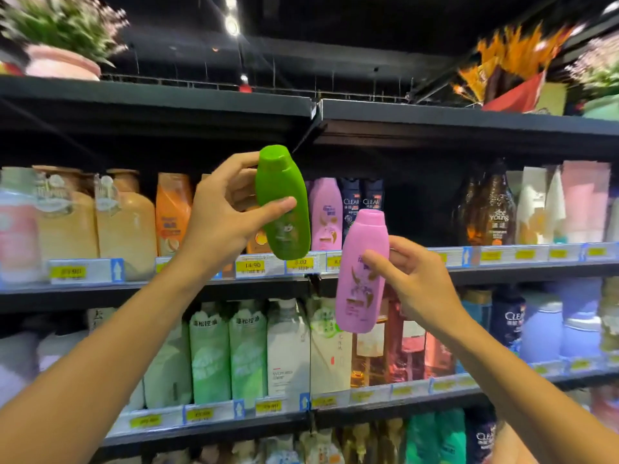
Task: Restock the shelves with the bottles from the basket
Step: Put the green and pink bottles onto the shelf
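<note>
My left hand (222, 209) grips a green bottle (283, 204), cap up and tilted slightly, in front of the upper stocked shelf (522, 259). My right hand (412, 279) holds a pink bottle (363, 272) by its side, a little lower and to the right. A matching pink bottle (325, 212) stands on that shelf just behind, between an orange bottle (172, 212) and dark blue Clear bottles (361, 199). No basket is in view.
A dark gap (418, 209) lies on the shelf right of the Clear bottles, before brown bottles (485, 209). The shelf below holds green and white pouches (248, 349) and pink bottles. Potted flowers (63, 45) stand on the top shelf. Price tags line the shelf edges.
</note>
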